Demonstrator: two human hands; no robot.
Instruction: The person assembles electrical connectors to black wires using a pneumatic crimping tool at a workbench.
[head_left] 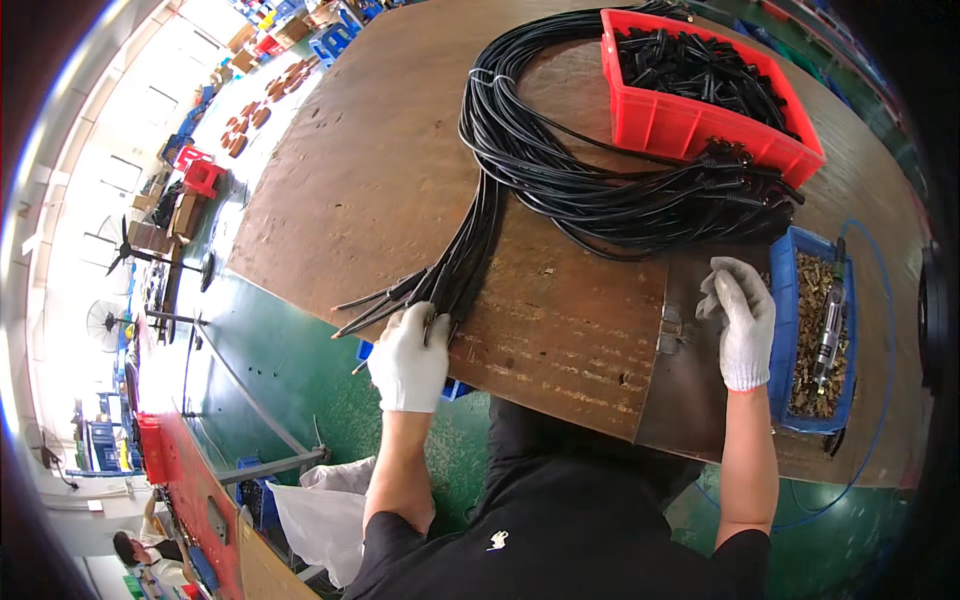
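Note:
A large bundle of black cables [590,190] is tied and looped on the brown tabletop. Its loose ends fan out toward the near left edge, where my left hand [410,360], in a white glove, has its fingers closed round some of them. Over the right part of the table is my right hand [742,315], also gloved, its fingers bent in toward the thumb. Whether anything small is between those fingertips I cannot make out. Beside it, a blue tray [783,345] contains many small brass-coloured parts [808,300]. A pen-shaped silver and black tool [830,325] lies across the tray.
A red bin [655,122] of black connector pieces stands at the far right, against the cables. A blue hose [893,330] curves along the right side. A metal catch [670,330] sits on the tabletop [370,150]. Lower left are a white plastic bag [315,525] and a co-worker [155,555].

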